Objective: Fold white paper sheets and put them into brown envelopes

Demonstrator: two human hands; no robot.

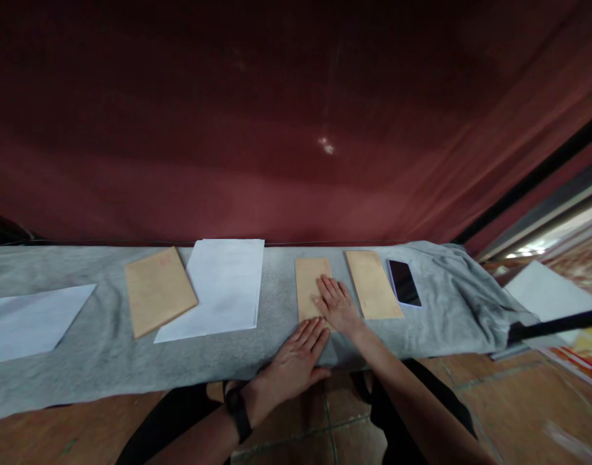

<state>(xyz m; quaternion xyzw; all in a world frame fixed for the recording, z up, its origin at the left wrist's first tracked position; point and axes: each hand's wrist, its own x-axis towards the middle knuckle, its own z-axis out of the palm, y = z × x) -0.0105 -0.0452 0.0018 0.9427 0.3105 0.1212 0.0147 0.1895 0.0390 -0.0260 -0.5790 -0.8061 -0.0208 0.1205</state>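
My right hand (338, 302) lies flat, fingers stretched out, on a narrow brown envelope (309, 284) on the grey cloth (106, 355). My left hand (296, 358), with a black watch on its wrist, rests flat on the cloth at the envelope's near end, fingers together and extended. A second brown envelope (373, 283) lies just right of my right hand. A dark phone (404, 283) sits beside that envelope.
Further left lie a stack of white paper (223, 290), a larger brown envelope (159, 289) and a white sheet (29, 320). A red curtain hangs behind. White paper (547, 294) and a black bar (557, 323) are at right. Tiled floor lies below.
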